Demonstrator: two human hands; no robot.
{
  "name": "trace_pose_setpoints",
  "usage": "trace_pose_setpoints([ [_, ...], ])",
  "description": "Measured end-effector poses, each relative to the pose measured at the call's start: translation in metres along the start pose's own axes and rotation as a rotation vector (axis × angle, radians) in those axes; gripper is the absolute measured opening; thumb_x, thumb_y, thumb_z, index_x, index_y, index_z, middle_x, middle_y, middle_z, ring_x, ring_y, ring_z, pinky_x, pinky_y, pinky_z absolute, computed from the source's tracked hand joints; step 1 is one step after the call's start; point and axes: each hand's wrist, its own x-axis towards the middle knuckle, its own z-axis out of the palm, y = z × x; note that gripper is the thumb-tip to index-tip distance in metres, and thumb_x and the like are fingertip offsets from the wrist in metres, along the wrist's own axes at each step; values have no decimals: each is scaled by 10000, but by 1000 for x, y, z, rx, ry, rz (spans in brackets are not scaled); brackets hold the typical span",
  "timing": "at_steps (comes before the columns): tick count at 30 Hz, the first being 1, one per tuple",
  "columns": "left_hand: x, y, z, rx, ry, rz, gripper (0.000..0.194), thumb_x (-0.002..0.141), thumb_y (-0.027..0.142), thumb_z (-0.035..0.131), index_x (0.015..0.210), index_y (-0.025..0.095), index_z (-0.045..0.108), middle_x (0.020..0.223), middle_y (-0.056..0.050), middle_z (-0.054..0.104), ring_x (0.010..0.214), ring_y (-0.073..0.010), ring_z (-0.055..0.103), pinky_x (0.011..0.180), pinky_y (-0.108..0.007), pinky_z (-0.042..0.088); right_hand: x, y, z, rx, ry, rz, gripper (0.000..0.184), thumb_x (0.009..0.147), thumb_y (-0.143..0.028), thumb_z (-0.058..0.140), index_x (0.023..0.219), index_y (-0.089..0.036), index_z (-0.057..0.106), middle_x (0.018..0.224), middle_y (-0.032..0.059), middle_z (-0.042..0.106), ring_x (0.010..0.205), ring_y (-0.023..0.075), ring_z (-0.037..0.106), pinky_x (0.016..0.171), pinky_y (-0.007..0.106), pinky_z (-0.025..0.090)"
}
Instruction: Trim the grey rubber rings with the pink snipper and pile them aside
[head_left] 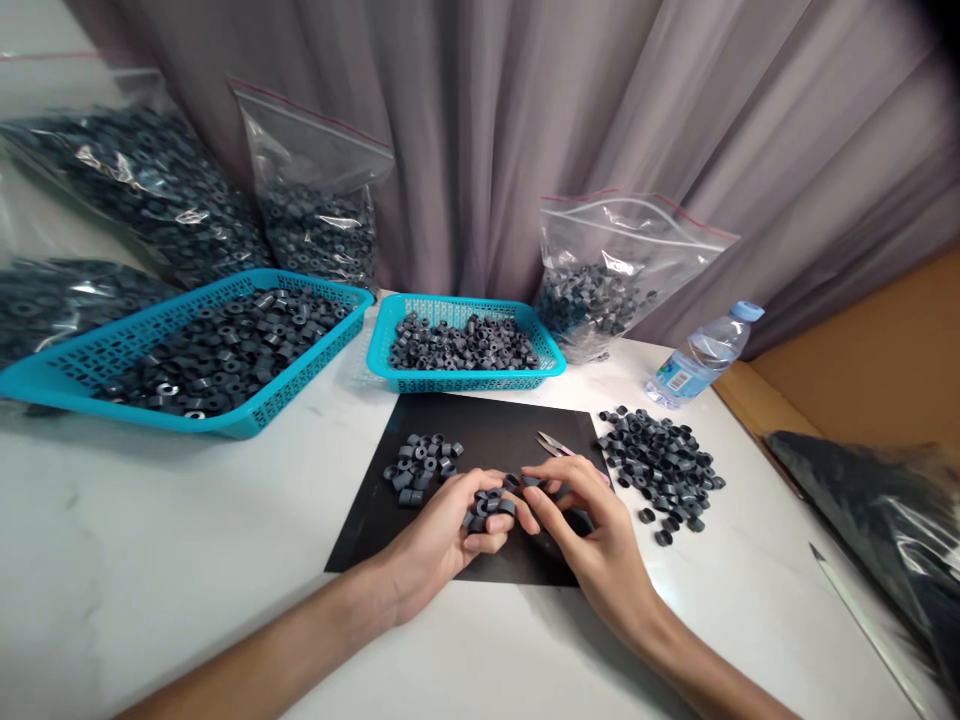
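Several small dark grey plastic rings (486, 510) are cupped in my left hand (461, 525), with the thumb and forefinger stretched toward the right. My right hand (581, 510) pinches one grey ring (531, 481) between thumb and fingers, close to another ring (511, 483) at my left fingertips. Both hands are over a black mat (480, 425). A pile of grey cylindrical pieces (421, 465) lies on the mat to the left. Scissors (553, 444) with pinkish handles lie behind my right hand, partly hidden by it. Something dark and round beneath the right palm is mostly covered.
Two blue baskets (466, 382) (251, 418) of grey pieces stand behind the mat. Clear zip bags (315, 215) (600, 290) hold more. A water bottle (701, 360) and a heap of rings (664, 465) are on the right, near a pencil-like stick (862, 620) and a cardboard box (870, 350).
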Motion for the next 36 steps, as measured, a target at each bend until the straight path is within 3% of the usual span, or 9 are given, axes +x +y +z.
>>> trace_pose_setpoints([
  [8,1,0,-1,-18,1,12,235,927,134,443,735,109,576,646,-58,614,505,-45,358,418,-126,212,0,1,-1,-40,17,-39,122,954,-302,611,1040,-267,690,1051,41,676,927,197,604,691,286,493],
  [15,2,0,-1,-37,-10,12,265,923,138,456,680,121,561,615,-57,612,503,-51,356,417,-128,218,0,2,-1,-76,33,-75,117,937,-268,637,1042,-279,687,1016,24,682,818,180,566,705,301,474],
  [36,1,-1,-3,-22,-40,5,241,924,161,447,739,108,592,646,-70,619,519,-55,377,428,-129,220,1,1,-1,1,-22,-35,114,957,-289,604,1035,-267,685,1016,39,654,850,176,585,661,275,484],
])
